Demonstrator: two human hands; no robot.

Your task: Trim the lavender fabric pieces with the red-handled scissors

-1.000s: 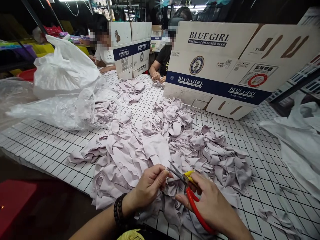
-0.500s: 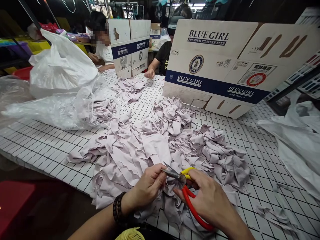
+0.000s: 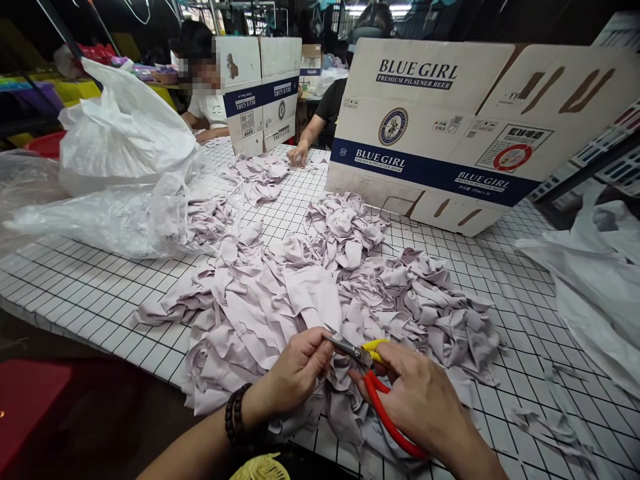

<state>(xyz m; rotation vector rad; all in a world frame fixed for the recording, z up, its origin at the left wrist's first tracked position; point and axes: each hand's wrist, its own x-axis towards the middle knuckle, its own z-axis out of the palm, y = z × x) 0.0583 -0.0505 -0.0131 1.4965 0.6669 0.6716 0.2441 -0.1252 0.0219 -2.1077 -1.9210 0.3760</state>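
Note:
My right hand [image 3: 423, 393] is wrapped around scissors [image 3: 387, 420] with one red and one yellow handle. Their blades point left, nearly together, with the tips at the fingertips of my left hand [image 3: 295, 373]. Thumb and forefinger of that hand are pinched on a piece of fabric, mostly hidden behind the fingers. Under both hands spreads a large heap of pale lilac fabric pieces [image 3: 250, 307], crumpled and overlapping.
The pieces lie on a table with a white grid-patterned cover [image 3: 100, 300]. A large carton [image 3: 425, 100] stands back right, a smaller carton [image 3: 245, 67] farther off. Plastic bags [image 3: 125, 147] sit left, another bag [image 3: 600, 267] right. Two people sit across; one person's hand [image 3: 299, 155] rests on the table.
The scissor blades have closed from slightly apart to nearly together. My left hand stays in place. Across the table, the co-worker's hand has shifted slightly down.

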